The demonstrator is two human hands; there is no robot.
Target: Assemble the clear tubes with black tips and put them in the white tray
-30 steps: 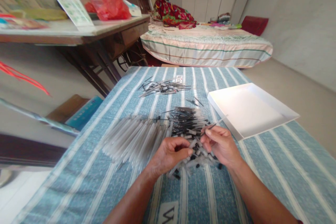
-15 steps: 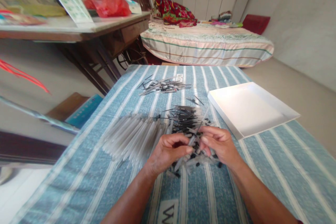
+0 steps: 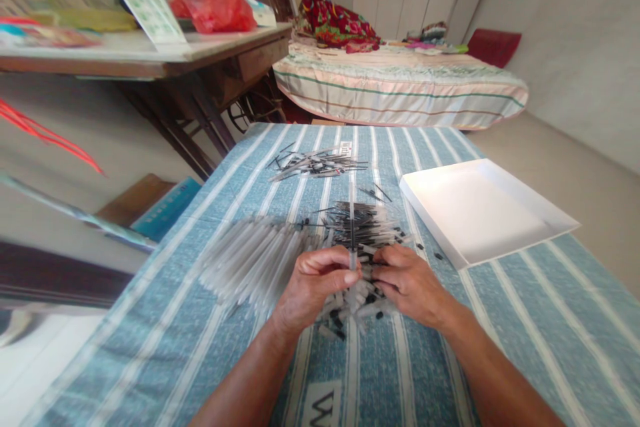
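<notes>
In my left hand, a thin pen refill stands upright, pinched between thumb and fingers; it is dark in the middle and pale at both ends. My right hand is just to its right, fingers curled down into a pile of small clear and black pen parts. Whatever its fingertips grip is hidden. Beyond the hands lie many black refills in a bunch. Frosted pen barrels lie side by side to the left of my left hand.
A shallow white box sits at the right of the striped tablecloth. Farther back is a loose heap of slim dark and clear pieces. A wooden desk stands at the left, and a bed lies beyond the table.
My hands have moved slightly apart. The refill, slanted between them before, is now upright in my left hand. My right hand has turned down onto the small parts.
</notes>
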